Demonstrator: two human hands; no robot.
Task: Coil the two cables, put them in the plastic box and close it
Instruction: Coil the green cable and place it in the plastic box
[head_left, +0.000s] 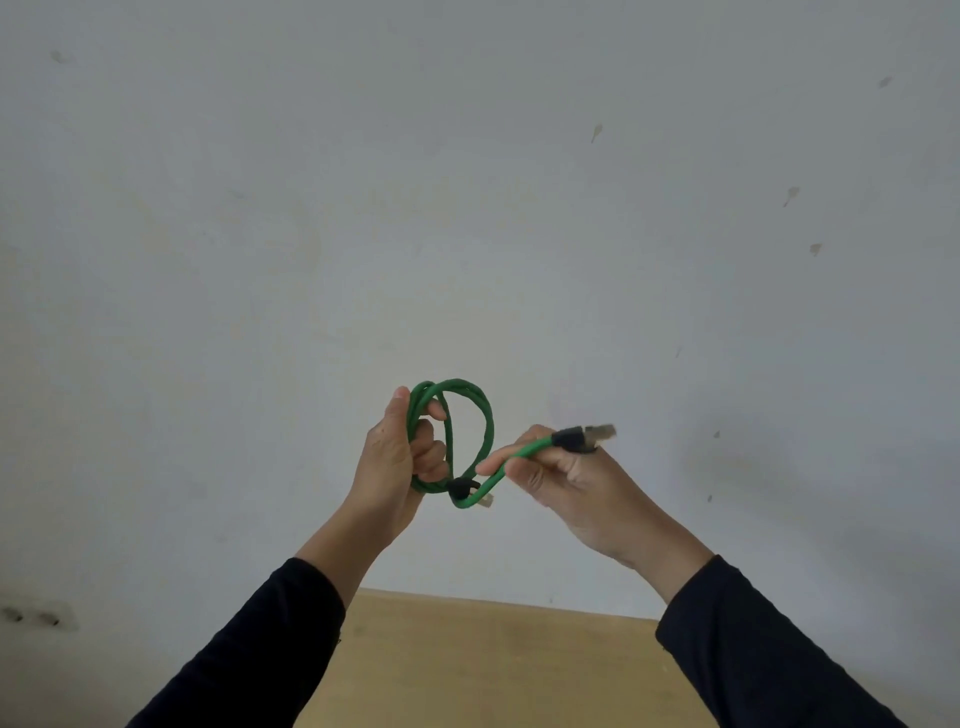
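Green network cable is raised in front of the pale wall, above the wooden tabletop. I see my left hand with fingers curled round the coiled loops. To the right, my right hand pinches the free end just behind its black-booted plug.

A plain indoor room, its kind unclear: a bare, scuffed grey-white wall fills most of the view, with a light wooden desk against it and blurred wall sockets low at left.
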